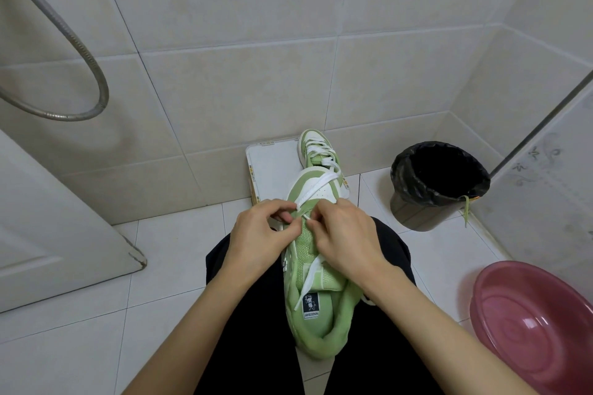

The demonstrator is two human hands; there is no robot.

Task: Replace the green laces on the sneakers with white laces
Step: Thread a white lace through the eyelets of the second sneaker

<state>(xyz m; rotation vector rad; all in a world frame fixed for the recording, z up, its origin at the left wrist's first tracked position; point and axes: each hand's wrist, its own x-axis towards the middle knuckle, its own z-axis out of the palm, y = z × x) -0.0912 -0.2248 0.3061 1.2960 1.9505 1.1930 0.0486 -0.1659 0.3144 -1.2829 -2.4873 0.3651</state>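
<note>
A green and white sneaker point(316, 308) lies on my lap between my knees, toe pointing away. A white lace point(317, 184) crosses its toe end, and another stretch of white lace point(308, 282) trails over the tongue into the opening. My left hand point(260, 234) pinches the lace at the left eyelets. My right hand point(346, 234) pinches the lace tip at the right eyelets, fingers curled. A second sneaker point(316, 146) with white laces stands behind on a white shoebox lid point(272, 167). A green lace point(466, 210) hangs over the bin's rim.
A black-lined waste bin point(439, 183) stands at the right by the tiled wall. A pink plastic basin point(532, 327) sits on the floor at lower right. A metal shower hose point(77, 51) loops at upper left, and a white door point(48, 218) stands at left.
</note>
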